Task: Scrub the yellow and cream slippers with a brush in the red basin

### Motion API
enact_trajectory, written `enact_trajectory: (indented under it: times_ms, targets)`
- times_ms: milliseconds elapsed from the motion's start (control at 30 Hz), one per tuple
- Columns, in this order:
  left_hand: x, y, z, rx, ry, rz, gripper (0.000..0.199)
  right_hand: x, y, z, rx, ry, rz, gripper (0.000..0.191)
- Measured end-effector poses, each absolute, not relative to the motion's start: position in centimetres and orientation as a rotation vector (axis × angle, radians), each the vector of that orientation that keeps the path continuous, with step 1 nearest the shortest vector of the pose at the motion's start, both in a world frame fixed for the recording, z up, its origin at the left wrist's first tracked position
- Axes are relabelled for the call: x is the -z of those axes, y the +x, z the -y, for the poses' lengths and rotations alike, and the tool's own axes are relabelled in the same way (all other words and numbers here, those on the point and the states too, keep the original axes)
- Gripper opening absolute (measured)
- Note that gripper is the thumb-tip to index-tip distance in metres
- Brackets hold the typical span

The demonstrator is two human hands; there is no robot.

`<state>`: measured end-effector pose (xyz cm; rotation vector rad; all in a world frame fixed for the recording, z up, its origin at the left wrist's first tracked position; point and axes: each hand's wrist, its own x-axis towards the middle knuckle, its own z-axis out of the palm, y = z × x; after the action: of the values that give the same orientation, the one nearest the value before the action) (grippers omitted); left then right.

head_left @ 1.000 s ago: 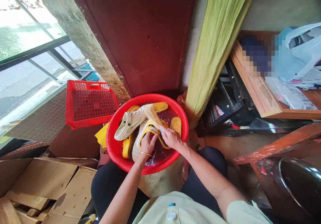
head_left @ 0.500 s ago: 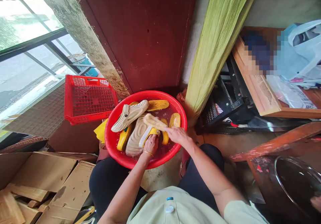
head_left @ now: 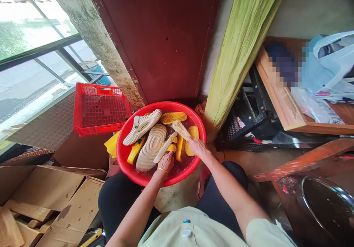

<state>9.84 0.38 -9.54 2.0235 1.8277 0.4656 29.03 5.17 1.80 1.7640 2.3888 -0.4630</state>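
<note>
A red basin between my knees holds water and several shoes. My left hand grips a yellow and white sandal low in the basin, its pale sole edge turned up. In my right hand is a scrub brush, its bristly head pointing up and left, apart from the sandal. Left of the sandal lies a beige clog with its ridged sole up. Another beige clog rests across the rim side, over a yellow clog. A yellow sole sits at the far side.
A red plastic crate stands beyond the basin on the left. Cardboard boxes with wood pieces lie at lower left. A green curtain hangs on the right, near a wooden table. A maroon door is behind.
My right hand has drawn the brush off the shoes toward the right and raised its head. The sandal in my left hand has tilted, showing more of its pale sole edge.
</note>
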Motion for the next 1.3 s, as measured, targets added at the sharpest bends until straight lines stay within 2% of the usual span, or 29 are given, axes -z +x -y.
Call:
enact_trajectory:
  times_ms: [200, 300, 367, 467, 567, 667, 733, 833, 933, 1067, 1167, 1300]
  targets:
    - [10.0, 9.9, -1.1, -0.425, 2.012, -1.8, 0.025, -1.1, 26.4, -2.3, 0.514, 1.375, -2.685, 0.055]
    - [9.1, 9.5, -1.2, -0.498, 2.047, -1.778, 0.032, -0.8, 27.1, -3.9, 0.473, 1.603, -2.495, 0.055]
    - [7.9, 9.0, -0.6, -0.655, 2.098, -1.68, 0.038, -0.7, 28.1, -5.4, 0.477, 1.695, -2.442, 0.054]
    - [6.1, 7.8, 1.2, -0.901, 2.134, -1.502, 0.036, 0.0, 28.9, -6.2, 0.536, 1.72, -2.5, 0.053]
    - [4.8, 6.2, 3.0, -1.045, 2.061, -1.784, 0.04, 0.7, 28.6, -5.6, 0.62, 1.761, -2.527, 0.055]
    - [4.5, 4.6, 3.4, -1.019, 1.946, -2.146, 0.062, 0.9, 27.9, -5.1, 0.721, 1.727, -2.572, 0.054]
    - [4.7, 3.8, 2.7, -0.944, 1.798, -2.258, 0.069, 0.9, 27.5, -4.7, 0.762, 1.685, -2.642, 0.053]
    - [5.3, 2.4, 1.3, -0.816, 1.51, -2.315, 0.064, 0.7, 27.0, -4.1, 0.749, 1.657, -2.702, 0.054]
    - [5.7, 1.5, 0.8, -0.717, 1.459, -2.325, 0.056, 0.4, 27.0, -4.0, 0.746, 1.62, -2.689, 0.055]
    - [6.0, 2.0, 1.3, -0.86, 1.626, -2.263, 0.041, -0.4, 27.0, -4.2, 0.734, 1.667, -2.656, 0.053]
    - [6.2, 3.2, 1.2, -0.975, 1.687, -2.155, 0.038, -0.9, 26.1, -3.1, 0.725, 1.644, -2.723, 0.053]
    - [6.5, 4.4, 0.5, -0.926, 1.653, -2.135, 0.032, -1.2, 24.6, -1.0, 0.693, 1.454, -2.837, 0.053]
